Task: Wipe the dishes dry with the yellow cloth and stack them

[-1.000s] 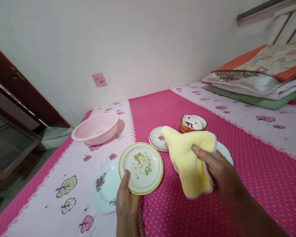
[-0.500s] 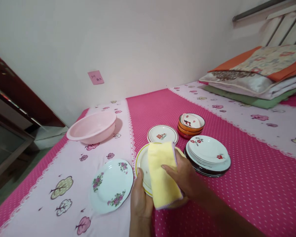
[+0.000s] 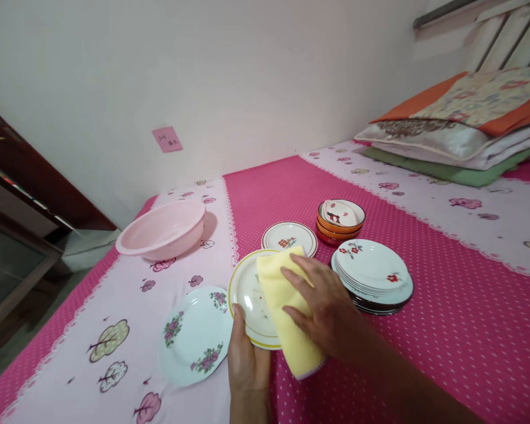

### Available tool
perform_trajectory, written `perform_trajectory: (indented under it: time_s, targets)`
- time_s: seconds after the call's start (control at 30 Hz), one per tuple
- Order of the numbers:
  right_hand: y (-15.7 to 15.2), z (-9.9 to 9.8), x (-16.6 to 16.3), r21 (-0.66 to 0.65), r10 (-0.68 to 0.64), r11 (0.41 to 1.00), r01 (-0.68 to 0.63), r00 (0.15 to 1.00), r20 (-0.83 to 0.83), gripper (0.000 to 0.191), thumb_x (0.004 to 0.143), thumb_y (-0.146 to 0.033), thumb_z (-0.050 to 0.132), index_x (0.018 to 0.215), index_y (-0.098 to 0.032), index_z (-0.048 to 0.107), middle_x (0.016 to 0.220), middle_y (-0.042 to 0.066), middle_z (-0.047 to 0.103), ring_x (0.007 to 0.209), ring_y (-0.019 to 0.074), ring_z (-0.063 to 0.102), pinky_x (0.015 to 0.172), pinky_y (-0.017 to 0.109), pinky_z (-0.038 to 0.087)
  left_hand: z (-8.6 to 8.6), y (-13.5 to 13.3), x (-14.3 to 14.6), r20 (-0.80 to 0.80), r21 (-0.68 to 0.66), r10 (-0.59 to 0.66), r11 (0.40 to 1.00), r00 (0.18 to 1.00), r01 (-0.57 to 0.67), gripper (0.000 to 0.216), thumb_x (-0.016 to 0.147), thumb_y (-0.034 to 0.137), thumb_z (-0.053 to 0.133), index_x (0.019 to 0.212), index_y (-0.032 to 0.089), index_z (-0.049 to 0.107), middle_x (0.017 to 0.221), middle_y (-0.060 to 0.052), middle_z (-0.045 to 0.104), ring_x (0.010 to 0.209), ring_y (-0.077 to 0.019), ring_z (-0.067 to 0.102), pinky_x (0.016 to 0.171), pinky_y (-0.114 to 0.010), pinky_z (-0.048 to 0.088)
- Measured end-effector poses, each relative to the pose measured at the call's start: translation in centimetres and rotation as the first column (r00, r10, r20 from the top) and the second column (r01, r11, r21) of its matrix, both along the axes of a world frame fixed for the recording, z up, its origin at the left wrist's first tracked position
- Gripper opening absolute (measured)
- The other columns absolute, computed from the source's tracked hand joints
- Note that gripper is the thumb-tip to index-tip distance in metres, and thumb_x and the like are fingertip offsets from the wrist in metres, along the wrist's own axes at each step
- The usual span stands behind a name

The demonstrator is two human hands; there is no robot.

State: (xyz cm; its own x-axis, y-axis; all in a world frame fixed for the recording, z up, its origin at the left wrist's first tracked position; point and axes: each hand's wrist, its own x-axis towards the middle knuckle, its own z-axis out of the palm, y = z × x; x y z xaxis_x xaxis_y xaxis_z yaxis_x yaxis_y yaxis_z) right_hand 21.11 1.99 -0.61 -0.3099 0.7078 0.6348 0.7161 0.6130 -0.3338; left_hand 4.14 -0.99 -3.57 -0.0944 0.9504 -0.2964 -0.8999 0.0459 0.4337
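My left hand (image 3: 244, 360) grips the near rim of a white plate with a yellow rim (image 3: 246, 288), thumb on top. The plate shows small food specks. My right hand (image 3: 324, 303) lies flat, fingers spread, pressing a folded yellow cloth (image 3: 287, 312) onto the right half of that plate. A white plate with pink flowers (image 3: 196, 335) lies just left of my left hand on the bed cover.
A stack of white plates (image 3: 373, 274) sits to the right, a small plate with a red mark (image 3: 289, 237) behind, and stacked orange bowls (image 3: 340, 219) beyond. A pink basin (image 3: 161, 229) stands at far left. Folded bedding (image 3: 459, 132) lies at back right.
The right hand brought the raised yellow cloth down onto the yellow-rimmed plate and now presses it flat. The plate shifted right, off the flowered plate. The camera dipped a little.
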Motion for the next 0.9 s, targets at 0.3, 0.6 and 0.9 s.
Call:
perform_trajectory:
  time_s: [0.3, 0.6, 0.9]
  targets:
    - [-1.9, -0.8, -2.2, -0.268, 0.289, 0.922, -0.279, 0.957, -0.002, 0.066, 0.090, -0.016, 0.064, 0.152, -0.020, 0.043, 0.161, 0.017, 0.040, 0.151, 0.0341, 0.035, 0.123, 0.059, 0.033, 0.1, -0.4, 0.4, -0.001, 0.010, -0.016, 1.000, 1.000, 0.016, 0.051, 0.105, 0.045, 0.047, 0.144, 0.017, 0.063, 0.142, -0.017, 0.066, 0.138, -0.0307, 0.056, 0.119, -0.044, 0.041]
    - [-1.7, -1.6, -3.3, -0.089, 0.375, 0.925, -0.370, 0.926, 0.042, 0.057, 0.102, -0.008, 0.042, 0.158, -0.017, 0.035, 0.163, 0.015, 0.038, 0.155, 0.0242, 0.029, 0.126, 0.045, 0.036, -0.3, -0.7, 1.0, -0.035, 0.016, -0.162, 0.987, 0.986, 0.163, 0.060, 0.103, 0.054, 0.048, 0.150, 0.017, 0.056, 0.149, -0.017, 0.060, 0.144, -0.0288, 0.049, 0.120, -0.040, 0.040]
    - [1.9, -1.8, -0.7, 0.056, -0.124, 0.991, 0.124, 0.992, 0.006, 0.050, 0.101, -0.029, 0.056, 0.149, -0.015, 0.050, 0.153, 0.019, 0.048, 0.141, 0.0380, 0.044, 0.114, 0.060, 0.043, -0.2, -0.6, 2.2, -0.077, 0.115, -0.161, 0.979, 0.984, 0.169, 0.060, 0.103, 0.053, 0.047, 0.152, 0.019, 0.054, 0.150, -0.016, 0.059, 0.149, -0.0321, 0.041, 0.125, -0.048, 0.030]
